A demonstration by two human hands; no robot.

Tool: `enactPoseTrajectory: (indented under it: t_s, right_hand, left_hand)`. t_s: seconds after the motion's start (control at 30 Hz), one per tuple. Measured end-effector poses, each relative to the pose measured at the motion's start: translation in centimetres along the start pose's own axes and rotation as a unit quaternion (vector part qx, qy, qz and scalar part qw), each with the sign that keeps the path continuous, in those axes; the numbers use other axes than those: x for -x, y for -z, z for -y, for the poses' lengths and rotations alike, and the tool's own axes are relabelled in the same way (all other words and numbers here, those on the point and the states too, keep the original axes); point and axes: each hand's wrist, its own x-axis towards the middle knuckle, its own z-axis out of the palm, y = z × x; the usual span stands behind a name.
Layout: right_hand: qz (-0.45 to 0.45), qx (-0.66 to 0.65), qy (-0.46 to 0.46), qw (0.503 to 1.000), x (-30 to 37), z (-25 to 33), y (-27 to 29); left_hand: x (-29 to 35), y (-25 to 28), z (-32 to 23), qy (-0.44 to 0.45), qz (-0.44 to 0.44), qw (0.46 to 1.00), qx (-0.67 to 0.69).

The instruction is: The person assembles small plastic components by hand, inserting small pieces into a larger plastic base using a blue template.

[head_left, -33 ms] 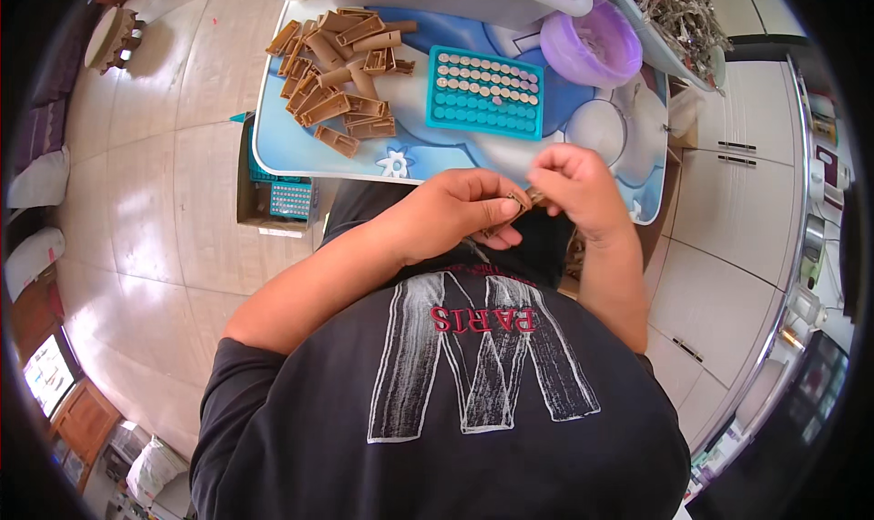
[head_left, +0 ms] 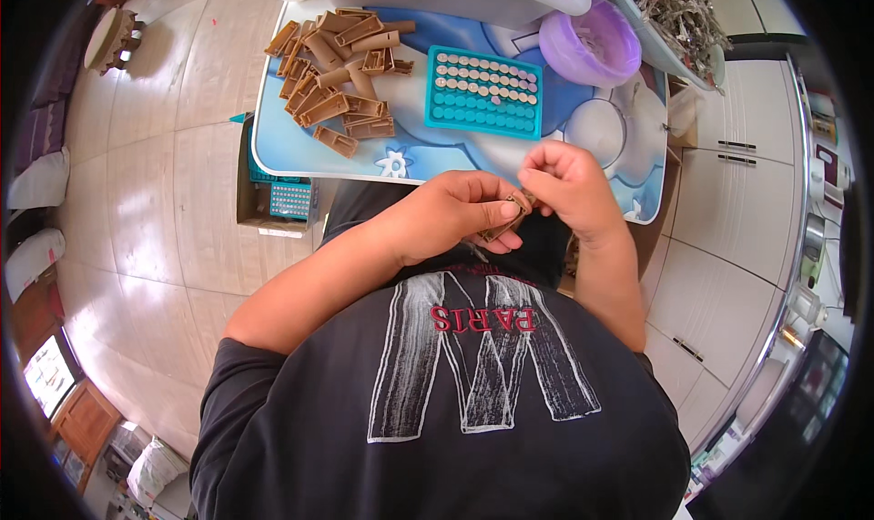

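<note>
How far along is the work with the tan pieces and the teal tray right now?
Looks done: the teal tray has its upper rows filled with small round pieces; the lower rows look empty. In hand: the left hand and right hand together hold one small tan piece above the lap. Left: a pile of tan pieces lies on the blue table. How many are finished I cannot tell.

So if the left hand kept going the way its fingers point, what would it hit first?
Most likely the right hand: the left hand points right across the small brown piece both hold, with the right fingers just beyond. Depth is hard to judge.
</note>
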Motion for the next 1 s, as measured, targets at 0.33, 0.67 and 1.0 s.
enactPoseTrajectory:
  t_s: [0.33, 0.67, 1.0]
  right_hand:
    - [0.045, -0.074, 0.243, 0.966, 0.7, -2.4, -1.8]
    - [-0.107, 0.042, 0.311, 0.944, 0.9, -1.8, -1.9]
    - [-0.154, 0.284, 0.342, 0.882, 1.5, -0.3, -4.3]
  left_hand:
    - [0.0, 2.2, 0.8, -0.076, 0.045, 0.968, 0.235]
    - [0.0, 1.1, 0.2, -0.091, -0.113, 0.975, 0.168]
    - [-0.2, 1.2, 0.3, -0.070, -0.107, 0.978, 0.166]
